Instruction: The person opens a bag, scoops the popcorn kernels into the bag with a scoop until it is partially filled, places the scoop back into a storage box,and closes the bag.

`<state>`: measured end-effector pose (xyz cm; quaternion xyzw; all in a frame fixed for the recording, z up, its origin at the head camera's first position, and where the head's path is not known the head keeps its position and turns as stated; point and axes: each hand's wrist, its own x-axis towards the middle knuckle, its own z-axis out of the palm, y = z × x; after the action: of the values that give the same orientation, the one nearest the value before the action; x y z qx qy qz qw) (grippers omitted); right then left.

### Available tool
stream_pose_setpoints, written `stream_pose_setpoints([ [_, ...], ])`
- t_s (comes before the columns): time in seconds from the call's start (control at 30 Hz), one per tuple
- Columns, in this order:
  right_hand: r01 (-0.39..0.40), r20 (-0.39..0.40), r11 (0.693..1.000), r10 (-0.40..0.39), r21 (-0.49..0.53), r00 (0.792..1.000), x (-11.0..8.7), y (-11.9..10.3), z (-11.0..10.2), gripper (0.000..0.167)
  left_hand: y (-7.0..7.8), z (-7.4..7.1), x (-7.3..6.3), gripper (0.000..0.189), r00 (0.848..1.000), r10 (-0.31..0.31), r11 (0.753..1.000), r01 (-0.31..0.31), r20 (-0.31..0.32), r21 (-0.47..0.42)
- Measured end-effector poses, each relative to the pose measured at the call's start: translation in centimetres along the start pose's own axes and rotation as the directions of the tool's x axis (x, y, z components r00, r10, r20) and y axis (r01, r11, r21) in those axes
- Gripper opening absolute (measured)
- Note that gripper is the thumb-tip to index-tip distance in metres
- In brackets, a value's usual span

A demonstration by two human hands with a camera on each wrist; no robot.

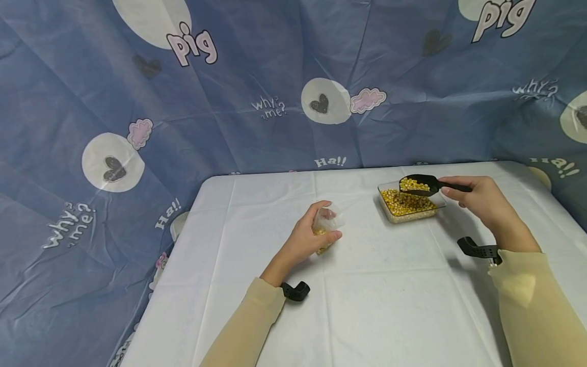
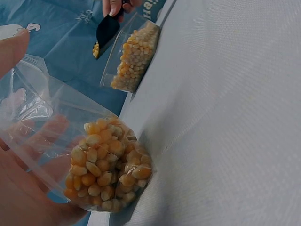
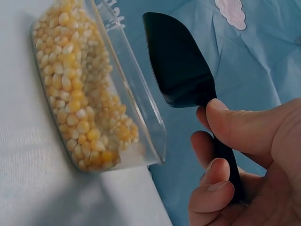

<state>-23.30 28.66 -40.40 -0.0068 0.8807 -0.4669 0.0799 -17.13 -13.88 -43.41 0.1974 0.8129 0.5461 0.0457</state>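
Note:
My left hand [image 1: 304, 237] grips a clear plastic bag [image 2: 61, 99] around its sides, its mouth standing up between thumb and fingers. Corn kernels [image 2: 106, 165] fill the bottom of the bag, which meets the white tabletop. On the right, my right hand [image 1: 481, 199] holds a black scoop [image 1: 433, 182] by its handle. Yellow kernels lie heaped in the scoop, above a clear rectangular container [image 1: 393, 218]. That container holds many more corn kernels [image 3: 70, 89], with a hollow in them visible in the right wrist view. Scoop and container appear apart.
A white cloth covers the table [image 1: 367, 306]. Behind it hangs a blue printed curtain [image 1: 257, 137], close to the table's back edge. Black bands with camera mounts [image 1: 295, 291] sit on both wrists. The bag stands left of the container, with a stretch of tabletop between them.

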Motion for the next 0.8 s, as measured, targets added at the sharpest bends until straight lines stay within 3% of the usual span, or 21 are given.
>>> stream_pose_setpoints([
  [0.1,-0.004,0.008,1.0,0.004,0.009,1.0,-0.2,-0.5,0.0,0.067,-0.7,0.1,0.2,0.074,1.0,0.007,1.0,-0.007,-0.005,0.006],
  [0.57,0.041,-0.005,0.999,-0.041,-0.017,0.999,-1.0,-2.9,0.5,0.065,-0.5,0.1,0.2,0.073,1.0,-0.021,1.0,0.021,0.001,-0.008],
  [0.67,0.052,-0.016,0.998,-0.053,-0.039,0.998,-1.1,-3.3,0.7,0.061,-0.1,0.1,0.1,0.073,1.0,-0.03,0.999,0.03,0.006,-0.012],
  [0.8,0.069,-0.023,0.996,-0.07,-0.054,0.997,-1.2,-3.8,1.0,0.057,1.6,-0.2,-0.4,0.071,0.999,-0.033,0.999,0.033,0.011,-0.02],
])
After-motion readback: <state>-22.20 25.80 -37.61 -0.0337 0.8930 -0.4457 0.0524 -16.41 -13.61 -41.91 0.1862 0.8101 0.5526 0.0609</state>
